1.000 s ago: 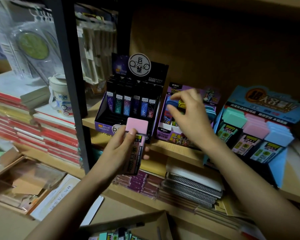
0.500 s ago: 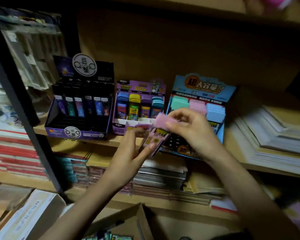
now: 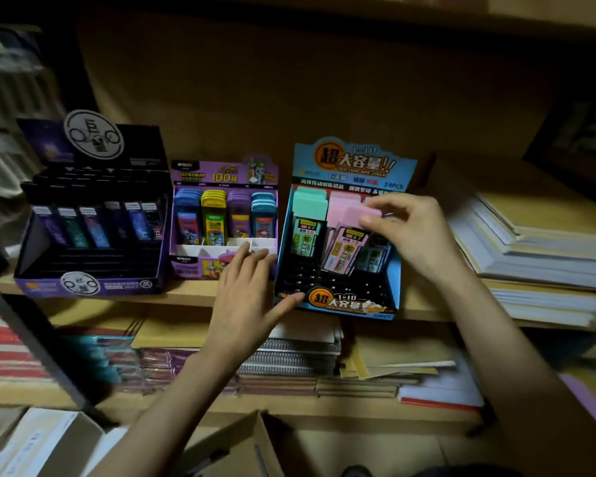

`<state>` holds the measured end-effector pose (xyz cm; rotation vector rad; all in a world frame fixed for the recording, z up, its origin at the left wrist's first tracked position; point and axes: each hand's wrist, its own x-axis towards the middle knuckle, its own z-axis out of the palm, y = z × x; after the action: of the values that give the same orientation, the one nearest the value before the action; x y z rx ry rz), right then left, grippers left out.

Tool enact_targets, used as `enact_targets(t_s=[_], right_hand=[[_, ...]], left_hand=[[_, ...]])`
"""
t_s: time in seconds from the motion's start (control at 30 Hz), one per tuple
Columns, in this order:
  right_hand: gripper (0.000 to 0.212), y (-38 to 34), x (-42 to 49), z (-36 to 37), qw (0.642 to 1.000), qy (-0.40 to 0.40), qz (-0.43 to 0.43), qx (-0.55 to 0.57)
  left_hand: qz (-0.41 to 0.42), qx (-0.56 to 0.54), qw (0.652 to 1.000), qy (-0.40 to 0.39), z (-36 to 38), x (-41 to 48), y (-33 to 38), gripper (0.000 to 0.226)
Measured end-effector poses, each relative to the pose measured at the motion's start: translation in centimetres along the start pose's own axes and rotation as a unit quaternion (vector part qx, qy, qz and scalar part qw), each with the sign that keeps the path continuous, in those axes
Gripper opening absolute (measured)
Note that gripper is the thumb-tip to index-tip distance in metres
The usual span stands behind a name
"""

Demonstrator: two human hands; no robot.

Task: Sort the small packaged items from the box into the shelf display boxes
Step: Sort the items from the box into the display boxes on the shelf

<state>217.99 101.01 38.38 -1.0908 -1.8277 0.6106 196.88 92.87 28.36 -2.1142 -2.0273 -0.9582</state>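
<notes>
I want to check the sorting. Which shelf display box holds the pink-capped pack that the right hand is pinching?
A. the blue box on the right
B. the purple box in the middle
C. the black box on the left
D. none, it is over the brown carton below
A: the right hand pinches the pink-capped plastic pack in the middle column of the blue cardboard display box, beside the green-capped packs.

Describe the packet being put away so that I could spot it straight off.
On the wooden shelf, find the blue display box, rightmost of three. In its middle column the right hand pinches a pink-capped packet. It is the frontmost pink one, right of the mint-green packets.
</notes>
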Motion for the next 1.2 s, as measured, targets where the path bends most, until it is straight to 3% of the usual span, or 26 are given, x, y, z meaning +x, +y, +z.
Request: enact_targets(t_s=[0.13,0.3,0.4,0.53,0.6,0.7,0.87,1.1,1.2], right_hand=[[0.022,0.3,0.0,1.4,0.996,-0.011,-0.032,-0.083],[0.015,0.8,-0.7,3.0,0.963,0.032,-0.147,-0.223],[0.021,0.5,-1.0,3.0,0.954,0.06,-0.146,-0.255],[0.032,-0.8,-2.4,3.0,0.956,0.034,-0.153,-0.249],[0.027,-1.7,-3.7,3.3,0.965,-0.024,-0.156,-0.21],[0.018,-2.4,-6.6,5.1,0.962,-0.205,-0.108,-0.143],[0.015,0.7,-12.6,12.4,0.886,-0.402,-0.111,-0.203],[0.013,11.0,-22.1,22.5,0.8,-0.554,0.013,-0.23],[0.015,14.8,-26.4,25.7,0.781,-0.583,0.097,-0.203]], left_hand=[[0.009,0.008,1.0,0.006,0.1,0.0,-0.2,0.083],[0.01,0.001,1.0,-0.001,0.1,0.1,-0.2,0.077],[0.018,-0.028,0.999,0.008,-0.5,-0.2,0.0,0.063],[0.055,-0.054,0.996,0.049,-2.5,-2.8,-0.5,0.041],[0.021,-0.088,0.996,0.014,-3.1,-5.3,-1.9,0.026],[-0.047,-0.069,0.992,-0.098,-2.0,-10.0,-5.5,0.018],[-0.203,-0.073,0.943,-0.255,3.0,-19.3,-11.5,0.02],[-0.318,-0.095,0.87,-0.364,9.9,-33.1,-15.0,0.012],[-0.37,-0.086,0.857,-0.347,11.9,-37.3,-15.6,0.037]])
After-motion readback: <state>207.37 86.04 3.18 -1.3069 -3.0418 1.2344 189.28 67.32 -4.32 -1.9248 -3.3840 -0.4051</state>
